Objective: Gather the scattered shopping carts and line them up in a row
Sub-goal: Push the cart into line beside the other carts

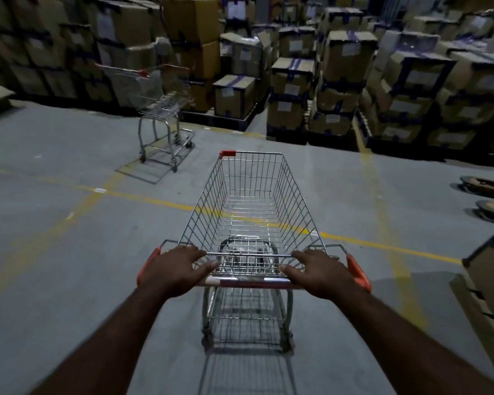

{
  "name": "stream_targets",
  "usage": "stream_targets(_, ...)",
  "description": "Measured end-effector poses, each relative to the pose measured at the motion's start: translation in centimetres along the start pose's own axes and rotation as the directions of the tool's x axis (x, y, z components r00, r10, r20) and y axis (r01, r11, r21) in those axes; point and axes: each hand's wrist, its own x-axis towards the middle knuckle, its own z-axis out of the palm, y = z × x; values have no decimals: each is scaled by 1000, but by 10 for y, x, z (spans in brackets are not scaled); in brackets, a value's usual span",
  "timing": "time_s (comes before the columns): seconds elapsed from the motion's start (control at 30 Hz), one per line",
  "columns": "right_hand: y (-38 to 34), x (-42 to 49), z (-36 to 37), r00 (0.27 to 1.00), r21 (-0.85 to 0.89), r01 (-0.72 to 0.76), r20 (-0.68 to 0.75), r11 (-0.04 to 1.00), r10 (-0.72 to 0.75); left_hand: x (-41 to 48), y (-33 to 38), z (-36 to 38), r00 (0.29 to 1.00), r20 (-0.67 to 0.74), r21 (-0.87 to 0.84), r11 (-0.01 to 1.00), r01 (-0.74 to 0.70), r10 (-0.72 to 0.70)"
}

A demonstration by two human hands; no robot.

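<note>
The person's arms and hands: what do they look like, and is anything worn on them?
The left forearm and right forearm are bare as far as the picture's edge; no sleeve shows. The left hand and right hand have no gloves, and no watch, ring or band is visible.

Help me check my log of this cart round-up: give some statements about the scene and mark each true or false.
1. The left hand and the right hand both grip the handle of the near cart. True.
2. The near cart's basket carries a parcel. False: the basket is empty.
3. A second cart stands ahead to the left, by the stacked boxes. True.
4. The two carts are nested together. False: they stand apart, with open floor between them.
</note>
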Motion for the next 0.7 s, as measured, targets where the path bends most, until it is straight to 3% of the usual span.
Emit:
stream_targets(0.33,-48,152,-30,999,40,44,5,998,-44,129,-76,-28,997,-16,-29,996,79,-79)
stream_targets(0.7,-81,378,-81,999,71,44,20,997,-45,318,-141,-65,992,-18,-58,990,125,-126)
